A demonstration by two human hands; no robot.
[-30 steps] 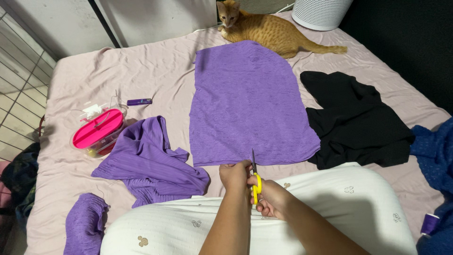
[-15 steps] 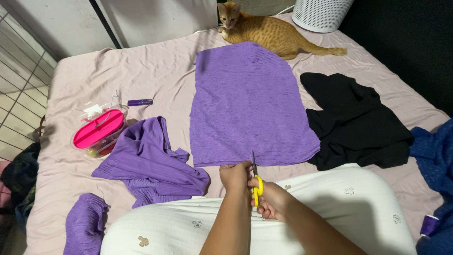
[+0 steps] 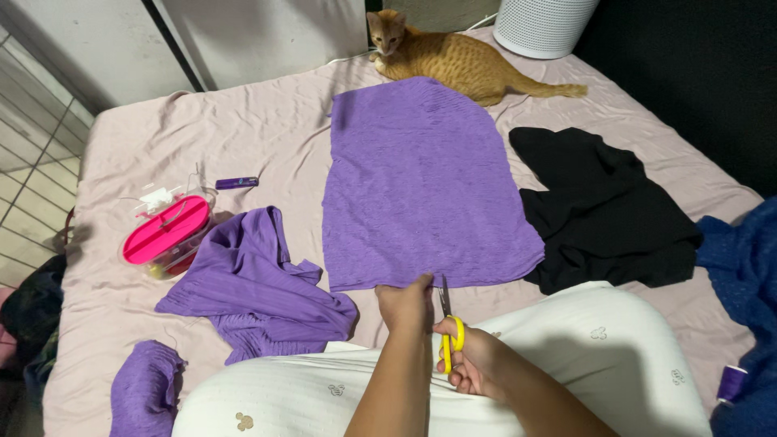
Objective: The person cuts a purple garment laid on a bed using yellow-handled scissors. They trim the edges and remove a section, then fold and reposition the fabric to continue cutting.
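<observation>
Flat rectangular purple knit fabric panel [image 3: 425, 186] lies spread on the pale pink bedsheet [image 3: 202, 137], near edge just in front of the person's lap.

Left hand [image 3: 405, 307] is closed in a pinch on that near hem, fingertips on the cloth, holding it down and taut.

Right hand [image 3: 477, 364] has its fingers through the loops of the small yellow-handled scissors [image 3: 447, 328]. Grip is firm around the handles.

Change vs the earlier views: the scissors sit slightly further right and lower. A second ago the tips reached past the hem line into the fabric; now the tips are at the hem edge, beside the left fingers. The left hand hasn't let go of its pinch.

Blades look nearly closed, but they're thin and small at this angle, so I can't tell if they're biting cloth or just touching it. No visible slit in the panel either.

Read: the cut at the hem is barely started, if at all. The tool looks like it's being re-seated.

Nearby:
- Crumpled purple ribbed garment [image 3: 255, 279] to the left, apart from the panel.
- Black cloth heap [image 3: 607, 210] to the right, just beside the panel's edge.
- Clear sewing box with pink lid [image 3: 166, 235] further left.
- Orange tabby cat [image 3: 453, 57] lying at the panel's far end.
</observation>
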